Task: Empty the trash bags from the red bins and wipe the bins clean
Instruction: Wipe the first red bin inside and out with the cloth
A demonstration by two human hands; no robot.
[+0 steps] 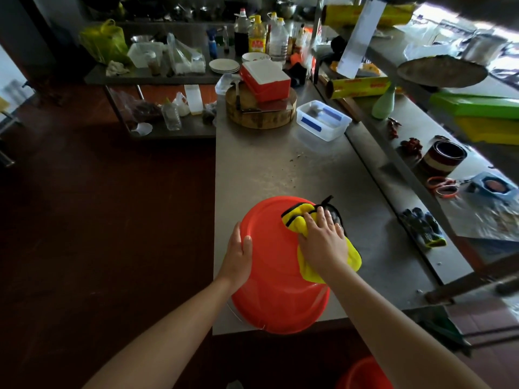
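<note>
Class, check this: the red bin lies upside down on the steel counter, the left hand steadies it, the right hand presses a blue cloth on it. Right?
One slip: the head view shows the cloth is yellow, not blue. The red bin, steel counter, left hand and right hand are as stated.

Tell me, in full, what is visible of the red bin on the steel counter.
The red bin is round, glossy and plastic-looking. It lies upside down, flat base up, at the near left corner of the steel counter, its rim reaching the near edge. The left hand rests on its left side; the right hand presses a yellow cloth on its base.
</note>
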